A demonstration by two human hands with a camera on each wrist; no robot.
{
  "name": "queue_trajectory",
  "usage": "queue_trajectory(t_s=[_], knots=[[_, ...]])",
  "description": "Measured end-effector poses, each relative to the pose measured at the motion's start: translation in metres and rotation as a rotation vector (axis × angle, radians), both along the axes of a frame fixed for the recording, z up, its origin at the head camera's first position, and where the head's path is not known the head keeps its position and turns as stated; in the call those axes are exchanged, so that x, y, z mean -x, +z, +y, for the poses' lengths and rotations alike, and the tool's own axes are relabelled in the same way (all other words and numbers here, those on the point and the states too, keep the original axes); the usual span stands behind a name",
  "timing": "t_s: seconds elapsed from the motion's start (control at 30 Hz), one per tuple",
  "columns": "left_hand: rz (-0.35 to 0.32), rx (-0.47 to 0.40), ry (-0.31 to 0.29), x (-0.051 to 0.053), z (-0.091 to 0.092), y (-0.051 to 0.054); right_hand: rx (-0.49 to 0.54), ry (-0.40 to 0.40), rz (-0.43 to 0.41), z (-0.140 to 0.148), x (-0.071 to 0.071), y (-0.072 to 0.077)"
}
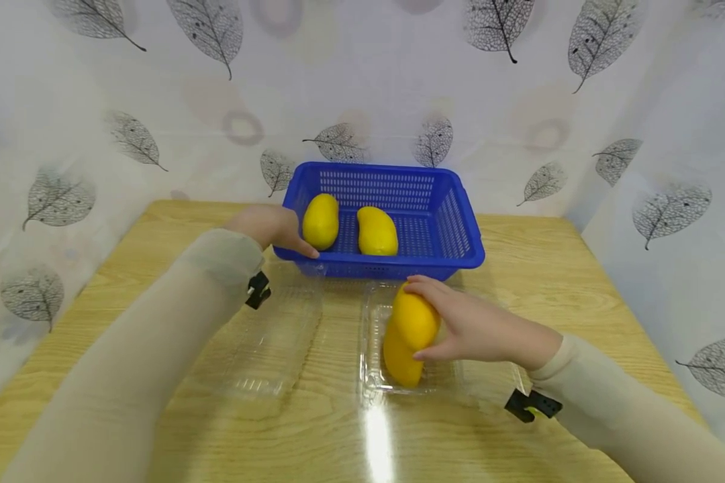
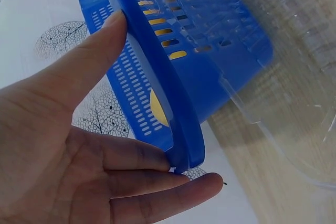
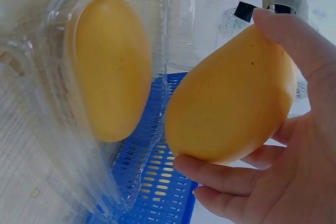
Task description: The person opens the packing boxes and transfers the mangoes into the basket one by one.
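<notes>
My right hand (image 1: 468, 325) grips a yellow mango (image 3: 231, 98) between thumb and fingers. It is held over a clear plastic clamshell box (image 1: 370, 365), where another mango (image 3: 113, 66) lies. Behind the box stands a blue slotted basket (image 1: 393, 260) with two more mangoes, one on the left (image 1: 321, 223) and one near the middle (image 1: 377, 231). My left hand (image 1: 272, 228) touches the basket's left front corner. In the left wrist view, its thumb rests on the rim and its fairly straight fingers lie by the corner.
A second clear plastic box (image 1: 266, 342) lies open on the left side of the wooden table (image 1: 314, 429), partly beneath my left forearm. A leaf-patterned curtain (image 1: 362, 80) hangs behind the basket and along both sides.
</notes>
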State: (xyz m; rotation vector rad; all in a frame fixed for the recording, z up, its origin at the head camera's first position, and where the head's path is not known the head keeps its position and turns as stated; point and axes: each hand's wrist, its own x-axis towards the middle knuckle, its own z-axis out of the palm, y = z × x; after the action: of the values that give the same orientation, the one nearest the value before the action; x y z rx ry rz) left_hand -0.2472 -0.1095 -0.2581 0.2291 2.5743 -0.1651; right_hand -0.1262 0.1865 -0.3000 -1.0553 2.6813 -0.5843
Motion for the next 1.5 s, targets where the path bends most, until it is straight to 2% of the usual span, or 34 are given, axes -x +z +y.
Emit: queue_trajectory(t_s=[0.2,0.5,0.9,1.07,1.23,1.5], knots=[[0.001,0.015,0.026,-0.001,0.000,0.002,0.018,0.014,0.011,-0.001,-0.004,0.007],[0.002,0.002,0.030,0.000,0.001,0.000,0.083,-0.018,-0.028,0.002,-0.005,0.014],[0.010,-0.017,0.033,-0.003,0.000,0.003,0.160,-0.005,-0.044,0.005,-0.002,0.028],[0.007,-0.024,0.045,-0.003,0.001,0.003,0.184,-0.008,-0.005,0.007,0.003,0.035],[0.010,-0.020,0.053,-0.002,0.001,0.001,0.177,-0.041,-0.001,0.008,0.012,0.038],[0.024,-0.030,0.065,-0.003,0.001,0.001,0.193,-0.147,-0.084,0.011,0.032,0.039]])
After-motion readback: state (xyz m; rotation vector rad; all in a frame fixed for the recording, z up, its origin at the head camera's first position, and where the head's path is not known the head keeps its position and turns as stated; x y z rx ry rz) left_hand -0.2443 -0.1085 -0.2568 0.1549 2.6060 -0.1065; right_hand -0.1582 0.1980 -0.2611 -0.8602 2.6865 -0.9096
